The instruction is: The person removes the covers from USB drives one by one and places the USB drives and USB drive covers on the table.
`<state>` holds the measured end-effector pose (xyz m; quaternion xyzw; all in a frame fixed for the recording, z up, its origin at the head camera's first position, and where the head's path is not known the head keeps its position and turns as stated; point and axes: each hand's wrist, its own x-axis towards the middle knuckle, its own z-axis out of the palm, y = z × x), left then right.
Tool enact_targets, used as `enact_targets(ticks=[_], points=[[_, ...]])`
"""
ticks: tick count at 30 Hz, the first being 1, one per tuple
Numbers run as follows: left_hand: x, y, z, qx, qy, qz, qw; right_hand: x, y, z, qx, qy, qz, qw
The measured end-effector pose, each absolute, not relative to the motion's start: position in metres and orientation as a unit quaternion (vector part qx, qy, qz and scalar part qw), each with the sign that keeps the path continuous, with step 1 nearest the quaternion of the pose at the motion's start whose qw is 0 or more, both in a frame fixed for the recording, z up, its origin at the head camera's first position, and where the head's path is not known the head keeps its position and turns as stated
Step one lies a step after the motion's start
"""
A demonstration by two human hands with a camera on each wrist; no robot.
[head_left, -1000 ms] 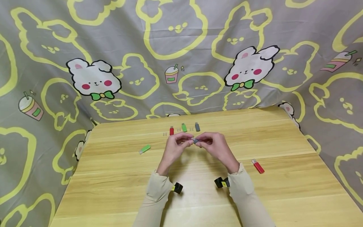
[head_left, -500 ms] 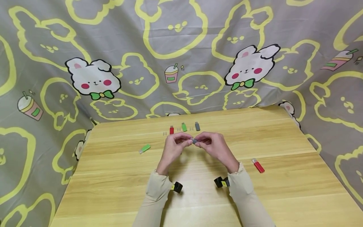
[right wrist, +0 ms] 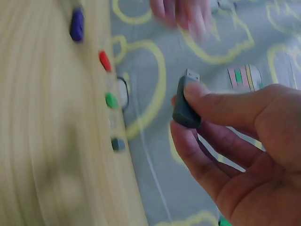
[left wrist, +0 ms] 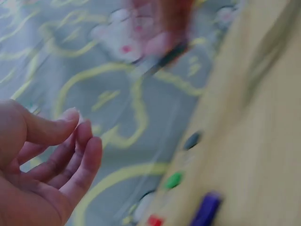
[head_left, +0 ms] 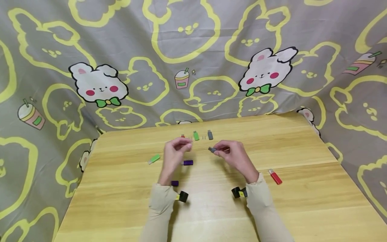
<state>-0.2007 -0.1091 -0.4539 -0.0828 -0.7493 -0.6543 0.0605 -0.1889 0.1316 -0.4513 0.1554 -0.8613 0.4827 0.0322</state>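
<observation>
Plainly, the right hand (head_left: pixel 235 155) pinches the grey stick (right wrist: pixel 184 106), left hand (head_left: pixel 174 152) apart.

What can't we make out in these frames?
Head view: most of the back-row red stick, hidden by the left grip.
Head view: one end of the lower purple piece, behind the left sleeve.
Left wrist view: right grip, blurred and cut off by the top edge.
Left wrist view: whether the left grip pinches something small; fingertip detail too soft.
</observation>
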Motion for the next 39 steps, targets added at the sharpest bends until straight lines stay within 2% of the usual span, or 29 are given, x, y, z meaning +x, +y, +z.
enact_targets(ticks=[2,4,10,30,39], points=[[-0.201,-0.121,-0.451,-0.063,-0.741,-0.663,0.085,-0.189,0.143,-0.452,0.141,-0.865,0.481,0.041],[-0.202,-0.131,-0.450,-0.060,-0.735,-0.670,0.088,-0.190,0.152,-0.451,0.129,-0.865,0.483,0.047],[-0.206,-0.139,-0.449,-0.070,-0.732,-0.674,0.065,-0.193,0.162,-0.451,0.123,-0.865,0.484,0.043],[-0.210,-0.132,-0.454,-0.060,-0.726,-0.683,0.050,-0.202,0.159,-0.469,0.074,-0.858,0.506,0.037],[-0.209,-0.133,-0.454,-0.060,-0.735,-0.674,0.054,-0.230,0.168,-0.471,0.064,-0.863,0.497,0.069]])
